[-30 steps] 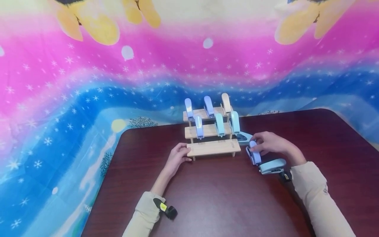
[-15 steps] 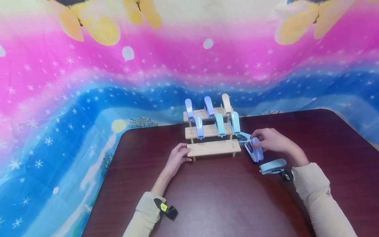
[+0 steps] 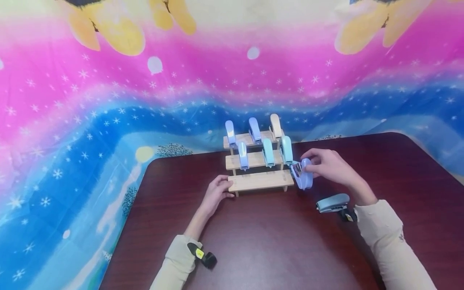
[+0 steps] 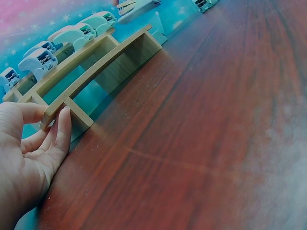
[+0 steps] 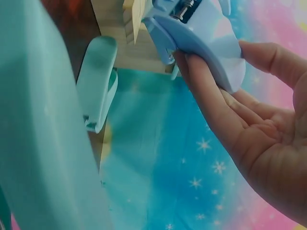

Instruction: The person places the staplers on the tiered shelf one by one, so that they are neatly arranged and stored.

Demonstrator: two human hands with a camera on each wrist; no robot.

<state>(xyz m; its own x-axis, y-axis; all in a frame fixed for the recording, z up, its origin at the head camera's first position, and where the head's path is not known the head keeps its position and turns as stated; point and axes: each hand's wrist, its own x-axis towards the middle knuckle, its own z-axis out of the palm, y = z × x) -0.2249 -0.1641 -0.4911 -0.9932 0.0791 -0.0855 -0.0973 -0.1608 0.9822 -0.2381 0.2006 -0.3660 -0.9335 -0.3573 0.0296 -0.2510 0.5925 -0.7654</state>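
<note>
Fingers [image 5: 211, 100] of the right hand [image 3: 330, 167] pinch a lavender stapler [image 3: 307, 175], tilted, just beside the right end of the bottom shelf [image 3: 261, 181] of a three-tier wooden rack [image 3: 255, 160]. The left hand [image 3: 214, 196] pinches that shelf's left end. Dark marks on the left wrist's yellow label [image 3: 199, 253]: too small to read.

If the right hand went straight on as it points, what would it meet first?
Probably the rack, at its right end, with the held stapler touching first; exact depth is unclear.
</note>
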